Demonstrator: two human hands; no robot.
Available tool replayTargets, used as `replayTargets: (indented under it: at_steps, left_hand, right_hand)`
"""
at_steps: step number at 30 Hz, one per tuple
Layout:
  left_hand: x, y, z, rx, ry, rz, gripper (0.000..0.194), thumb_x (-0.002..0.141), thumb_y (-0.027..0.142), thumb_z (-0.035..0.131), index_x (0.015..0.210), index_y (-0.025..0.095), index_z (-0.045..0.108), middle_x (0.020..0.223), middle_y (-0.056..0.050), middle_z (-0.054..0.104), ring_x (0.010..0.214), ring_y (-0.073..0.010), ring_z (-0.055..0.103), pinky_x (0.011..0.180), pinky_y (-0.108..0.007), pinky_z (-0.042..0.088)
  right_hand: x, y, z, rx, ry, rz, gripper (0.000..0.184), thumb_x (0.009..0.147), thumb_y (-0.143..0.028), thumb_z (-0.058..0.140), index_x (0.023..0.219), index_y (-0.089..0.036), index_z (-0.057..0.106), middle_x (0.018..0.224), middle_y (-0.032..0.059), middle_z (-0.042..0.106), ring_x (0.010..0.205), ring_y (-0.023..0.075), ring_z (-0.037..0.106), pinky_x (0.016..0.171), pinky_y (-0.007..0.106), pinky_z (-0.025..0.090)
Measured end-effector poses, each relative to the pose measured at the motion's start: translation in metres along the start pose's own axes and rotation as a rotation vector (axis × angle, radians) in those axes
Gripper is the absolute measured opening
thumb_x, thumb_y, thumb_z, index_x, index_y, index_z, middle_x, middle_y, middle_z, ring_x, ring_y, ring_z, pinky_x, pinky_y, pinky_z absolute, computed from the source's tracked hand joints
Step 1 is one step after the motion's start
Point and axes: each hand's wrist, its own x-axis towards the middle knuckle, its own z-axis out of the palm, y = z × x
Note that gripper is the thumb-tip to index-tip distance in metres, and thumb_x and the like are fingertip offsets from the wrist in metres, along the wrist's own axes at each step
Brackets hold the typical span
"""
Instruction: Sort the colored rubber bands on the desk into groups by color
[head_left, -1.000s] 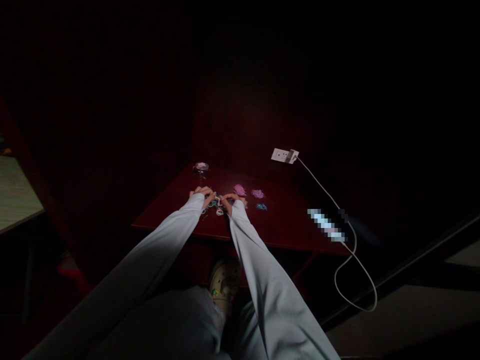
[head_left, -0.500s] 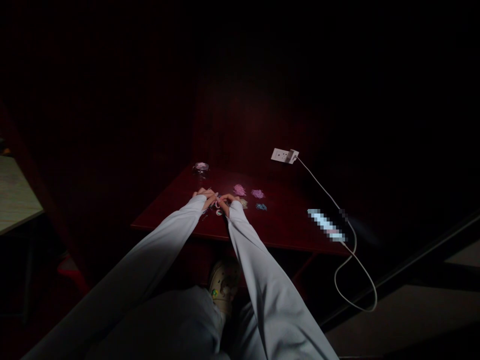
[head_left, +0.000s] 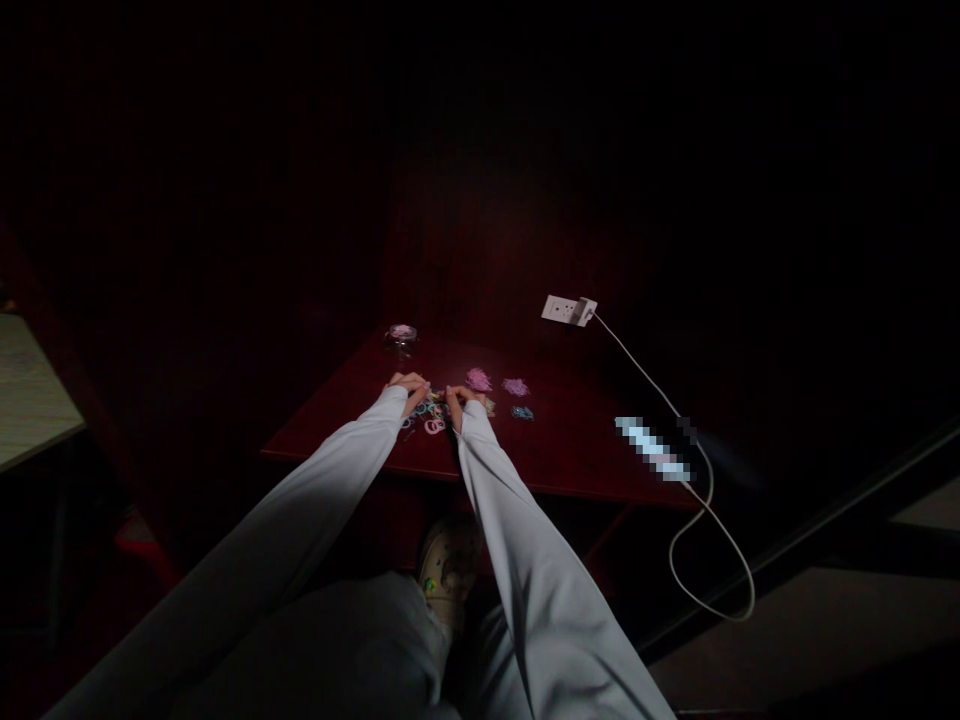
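Small mixed loops [head_left: 427, 408] lay between the left hand [head_left: 410, 384] and right hand [head_left: 459, 396], with a pink pile [head_left: 478, 379] at the right hand's two o'clock. Whether either grip held one was too dark to tell; a light pinch likely suited tiny loops best.

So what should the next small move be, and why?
Probably the right hand should pick one piece from the mixed cluster: it lies close by, colours jumbled, while the pink heap, purple heap and blue heap sit apart.
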Motion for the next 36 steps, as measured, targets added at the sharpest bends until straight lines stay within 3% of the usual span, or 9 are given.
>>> replayTargets:
  at_steps: [5, 8, 15, 20, 24, 29, 36]
  left_hand:
    - [-0.002, -0.005, 0.002, -0.029, 0.02, 0.066, 0.048, 0.1, 0.054, 0.054, 0.065, 0.025, 0.069, 0.094, -0.003, 0.078, 0.095, -0.0231, 0.057, 0.096, -0.04, 0.044]
    - [-0.004, -0.003, 0.001, -0.017, -0.012, 0.099, 0.047, 0.1, 0.05, 0.052, 0.065, 0.025, 0.069, 0.098, -0.002, 0.078, 0.097, -0.0228, 0.057, 0.098, -0.039, 0.043]
    - [-0.005, 0.003, -0.001, 0.021, -0.045, 0.06, 0.046, 0.102, 0.043, 0.051, 0.062, 0.024, 0.064, 0.103, -0.002, 0.078, 0.1, -0.0223, 0.059, 0.1, -0.037, 0.043]
    - [-0.004, 0.009, -0.004, 0.005, -0.006, -0.008, 0.043, 0.104, 0.04, 0.049, 0.069, 0.024, 0.067, 0.103, -0.002, 0.078, 0.104, -0.0224, 0.06, 0.104, -0.037, 0.043]
    - [-0.003, 0.018, -0.01, 0.009, -0.004, -0.055, 0.042, 0.102, 0.034, 0.049, 0.064, 0.023, 0.063, 0.098, -0.004, 0.076, 0.099, -0.0228, 0.059, 0.101, -0.037, 0.045]
    - [-0.002, 0.022, -0.018, 0.013, -0.064, -0.058, 0.037, 0.101, 0.032, 0.051, 0.069, 0.023, 0.067, 0.1, -0.004, 0.075, 0.101, -0.0236, 0.059, 0.1, -0.038, 0.045]
    - [-0.001, 0.019, -0.018, 0.011, -0.066, -0.043, 0.034, 0.099, 0.032, 0.053, 0.068, 0.023, 0.065, 0.096, -0.004, 0.074, 0.099, -0.0227, 0.059, 0.098, -0.037, 0.045]
  right_hand:
    - [-0.001, 0.0, 0.004, -0.081, -0.045, -0.019, 0.034, 0.098, -0.059, 0.065, 0.095, -0.03, 0.083, 0.102, 0.0023, 0.078, 0.111, 0.0257, 0.058, 0.103, 0.039, 0.041]
    - [-0.001, 0.001, 0.006, -0.097, -0.067, -0.03, 0.036, 0.096, -0.062, 0.067, 0.092, -0.031, 0.084, 0.106, 0.0024, 0.078, 0.112, 0.0261, 0.057, 0.105, 0.041, 0.039]
    - [-0.002, -0.003, 0.002, -0.073, -0.06, -0.037, 0.025, 0.096, -0.049, 0.073, 0.086, -0.029, 0.082, 0.104, 0.0033, 0.077, 0.112, 0.0267, 0.056, 0.105, 0.042, 0.038]
    - [-0.001, -0.001, -0.016, -0.091, 0.064, -0.013, 0.026, 0.098, -0.046, 0.069, 0.086, -0.026, 0.08, 0.112, 0.0076, 0.076, 0.116, 0.0305, 0.053, 0.104, 0.047, 0.036]
    - [0.004, 0.011, -0.043, -0.244, 0.195, 0.087, 0.026, 0.099, -0.042, 0.065, 0.087, -0.025, 0.079, 0.117, 0.0097, 0.074, 0.12, 0.0329, 0.05, 0.104, 0.049, 0.033]
    - [0.005, 0.028, -0.071, -0.44, 0.201, 0.156, 0.021, 0.095, -0.038, 0.067, 0.088, -0.024, 0.081, 0.123, 0.0121, 0.072, 0.124, 0.0357, 0.048, 0.105, 0.052, 0.031]
    - [0.009, 0.04, -0.067, -0.388, 0.309, 0.179, 0.033, 0.098, -0.048, 0.059, 0.084, -0.025, 0.079, 0.121, 0.0135, 0.07, 0.12, 0.0369, 0.05, 0.101, 0.054, 0.034]
